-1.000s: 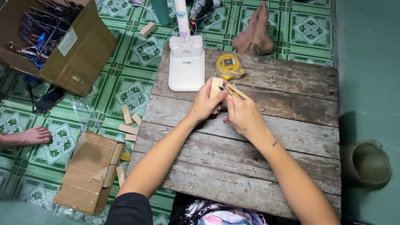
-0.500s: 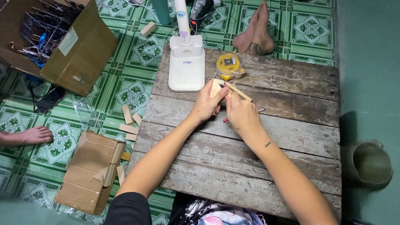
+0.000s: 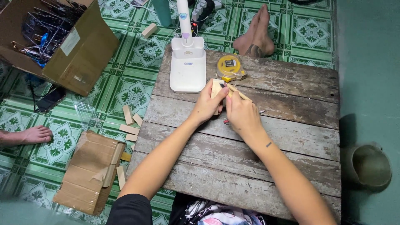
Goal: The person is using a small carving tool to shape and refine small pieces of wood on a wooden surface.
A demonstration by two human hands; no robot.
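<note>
Both hands meet over the far middle of the wooden table (image 3: 250, 166). Her left hand (image 3: 207, 106) grips a small wood block (image 3: 216, 86), and the right hand (image 3: 241, 114) pinches a thin stick (image 3: 239, 92) (maybe a pencil), tip on the block. She seems to be marking it; next needs a steady, careful stroke.

The near half of the table (image 3: 233, 166) is bare wood, open for hands. Far off, a white lamp (image 3: 188, 62) and yellow tape (image 3: 230, 67) block the way.
</note>
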